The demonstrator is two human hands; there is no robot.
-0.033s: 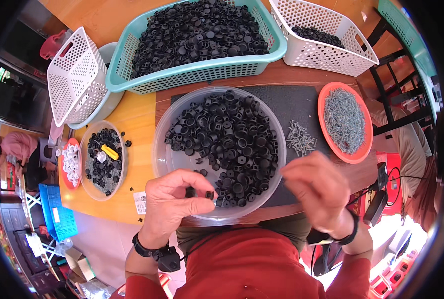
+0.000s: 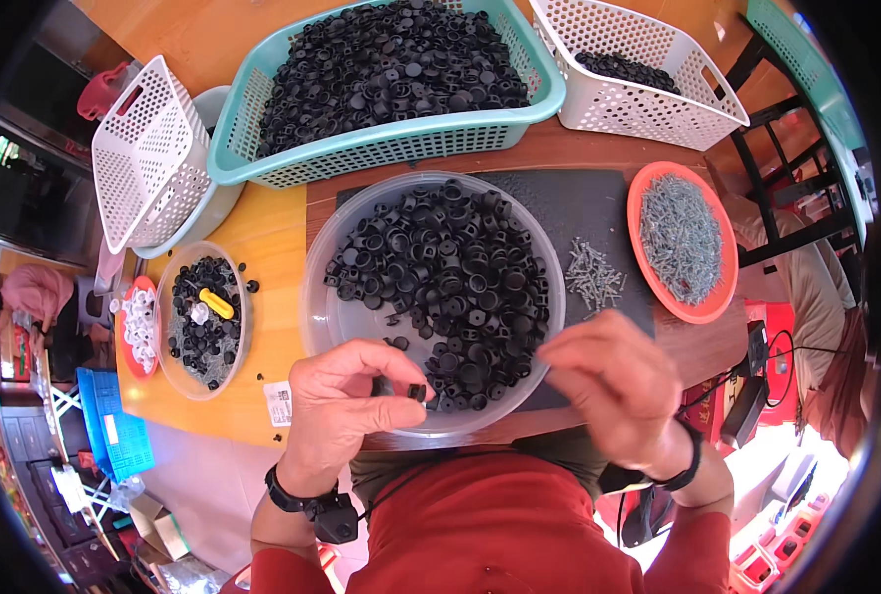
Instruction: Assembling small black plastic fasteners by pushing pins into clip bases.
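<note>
Between thumb and forefinger, my left hand (image 2: pixel 346 401) pinches a small black plastic cap (image 2: pixel 418 392) above the near edge of a clear round tub (image 2: pixel 314 307). More black plastic pieces (image 2: pixel 470 262), round and hollow, are heaped in that tub. To the right of the tub's near rim, my right hand (image 2: pixel 614 386) is closed, thumb and fingers drawn together; whatever they hold is too small to make out. Beyond it lies a little pile of screws (image 2: pixel 596 274) on a dark mat (image 2: pixel 599 198). Farther right, an orange plate (image 2: pixel 713 309) carries many more screws.
At the back stand a full teal basket (image 2: pixel 401 148) of black parts and a white basket (image 2: pixel 648 119). On the left are another white basket (image 2: pixel 148 158), a clear bowl (image 2: pixel 246 337) with a yellow-handled tool (image 2: pixel 217 303), and an orange dish (image 2: pixel 127 351) of white pieces.
My right hand has shifted a little to the left, closer to my left hand. The left hand keeps its pinch on the black cap, nearly in place.
</note>
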